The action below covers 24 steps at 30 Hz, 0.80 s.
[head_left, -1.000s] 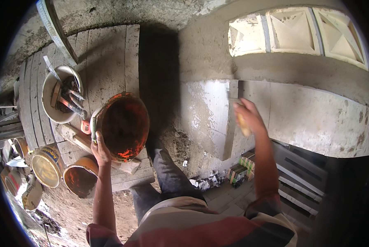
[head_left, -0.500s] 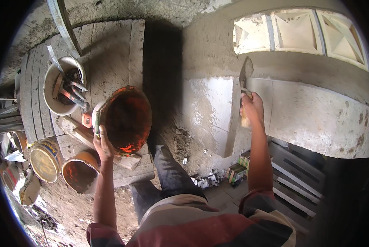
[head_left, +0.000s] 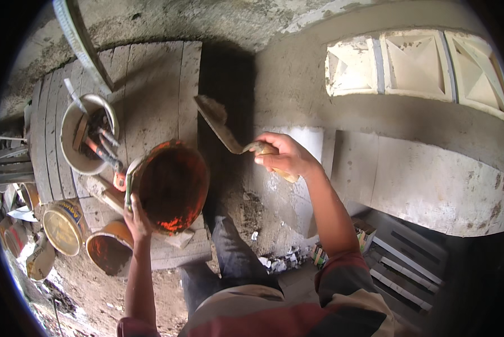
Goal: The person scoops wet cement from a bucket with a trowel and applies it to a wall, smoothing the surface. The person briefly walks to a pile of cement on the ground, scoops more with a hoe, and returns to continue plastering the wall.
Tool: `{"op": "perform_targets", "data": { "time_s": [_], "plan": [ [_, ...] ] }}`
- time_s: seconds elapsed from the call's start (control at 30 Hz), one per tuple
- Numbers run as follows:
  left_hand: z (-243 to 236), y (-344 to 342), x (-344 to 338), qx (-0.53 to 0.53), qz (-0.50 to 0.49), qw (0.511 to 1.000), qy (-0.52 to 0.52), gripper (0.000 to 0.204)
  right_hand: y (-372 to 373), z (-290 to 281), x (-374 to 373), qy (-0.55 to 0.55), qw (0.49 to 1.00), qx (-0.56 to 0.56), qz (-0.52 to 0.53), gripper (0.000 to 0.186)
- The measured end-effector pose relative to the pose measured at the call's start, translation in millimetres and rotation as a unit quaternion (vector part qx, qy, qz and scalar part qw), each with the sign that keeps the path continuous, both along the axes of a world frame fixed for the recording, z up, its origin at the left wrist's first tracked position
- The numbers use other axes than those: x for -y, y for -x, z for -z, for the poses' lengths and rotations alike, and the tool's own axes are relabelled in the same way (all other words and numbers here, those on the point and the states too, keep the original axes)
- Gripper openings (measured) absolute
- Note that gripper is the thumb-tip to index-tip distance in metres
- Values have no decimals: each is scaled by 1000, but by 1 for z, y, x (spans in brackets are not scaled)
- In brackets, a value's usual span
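My right hand [head_left: 283,154] is closed round the wooden handle of a trowel [head_left: 221,126]. Its blade points to the upper left, carrying a small lump of grey mortar [head_left: 214,108]. The trowel is in the air between the plank platform and the tiled ledge. My left hand [head_left: 138,216] grips the near left rim of a bucket [head_left: 173,188] with orange stains inside. The bucket is tilted at the platform's right edge; its bottom is dark, so its contents cannot be made out.
A pale bucket of hand tools [head_left: 89,133] stands on the plank platform [head_left: 153,84]. An orange bucket [head_left: 110,247] and a lidded tub [head_left: 64,227] are lower left. White ventilation blocks [head_left: 415,64] sit in the wall above the tiled ledge [head_left: 426,174]. Rubble [head_left: 285,262] lies by my legs.
My right hand has swung the trowel left from the ledge toward the bucket, turning the blade leftward. My left hand keeps its grip on the bucket. The whole view has shifted slightly.
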<state>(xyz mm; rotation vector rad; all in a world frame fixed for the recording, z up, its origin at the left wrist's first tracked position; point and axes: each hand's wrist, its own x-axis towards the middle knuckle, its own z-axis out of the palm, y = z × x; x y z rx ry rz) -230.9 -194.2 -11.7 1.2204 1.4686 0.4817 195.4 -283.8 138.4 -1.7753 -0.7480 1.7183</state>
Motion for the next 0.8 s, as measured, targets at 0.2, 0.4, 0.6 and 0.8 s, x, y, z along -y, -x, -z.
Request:
{"op": "perform_targets", "data": {
  "time_s": [0.2,0.4,0.6,0.8],
  "plan": [
    [16,0,10,33,3,999,3,51,-91,43,26,57,941,244,227,32],
    [11,-9,8,55,-7,998,10,49,8,28,139,128,936,274,180,18],
    [-23,-44,-2,89,-12,994,68,48,119,60,22,-39,855,395,-335,28],
    [-12,-48,-11,106,119,984,-81,49,200,185,24,-112,741,519,-411,22]
  ]
}}
